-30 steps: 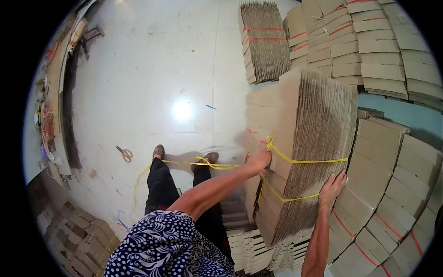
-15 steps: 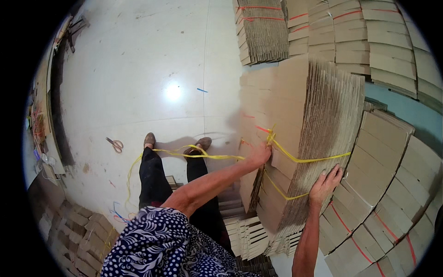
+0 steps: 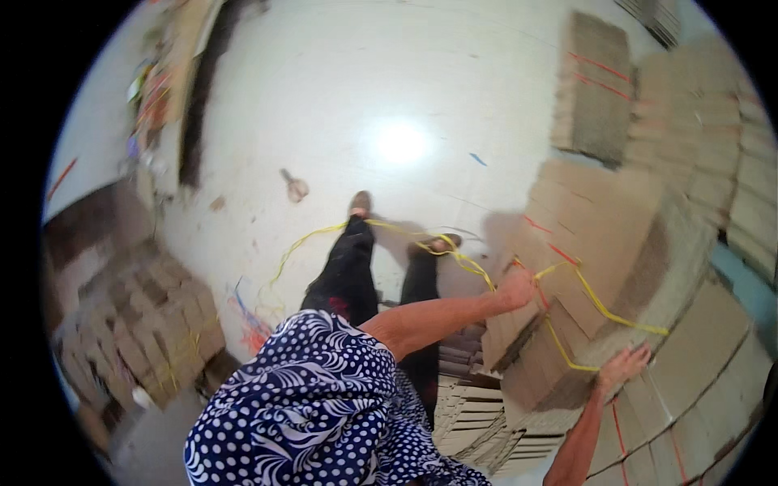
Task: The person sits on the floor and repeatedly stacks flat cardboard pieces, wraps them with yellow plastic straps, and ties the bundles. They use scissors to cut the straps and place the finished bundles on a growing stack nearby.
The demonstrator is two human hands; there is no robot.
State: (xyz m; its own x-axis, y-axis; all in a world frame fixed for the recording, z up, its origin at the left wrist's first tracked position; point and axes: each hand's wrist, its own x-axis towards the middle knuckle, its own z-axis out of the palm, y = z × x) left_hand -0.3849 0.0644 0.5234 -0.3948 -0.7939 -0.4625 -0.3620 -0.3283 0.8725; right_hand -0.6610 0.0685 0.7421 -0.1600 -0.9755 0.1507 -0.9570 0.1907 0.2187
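A tall stack of flat cardboard sheets (image 3: 596, 212) stands at my right, with yellow plastic strapping (image 3: 598, 304) running around it in two bands. My left hand (image 3: 517, 289) is closed on the strapping in front of the stack's face. From that fist one stretch runs taut to the upper band, while the loose length trails left across my legs to the floor. Against the stack's layered edge, beside the lower band, my right hand (image 3: 624, 366) lies with fingers extended, holding nothing. Motion blur softens the fingertips.
Scissors (image 3: 295, 186) and a blue scrap (image 3: 477, 159) lie on the pale floor. More tied cardboard bundles (image 3: 596, 113) stand at the far right, and others (image 3: 138, 324) at the lower left. Low cardboard stacks (image 3: 470, 413) sit close by my legs.
The view has swung left, so everything sits farther right and lower. My left hand has drawn the strapping away from the stack's face. My right hand stays against the layered edge.
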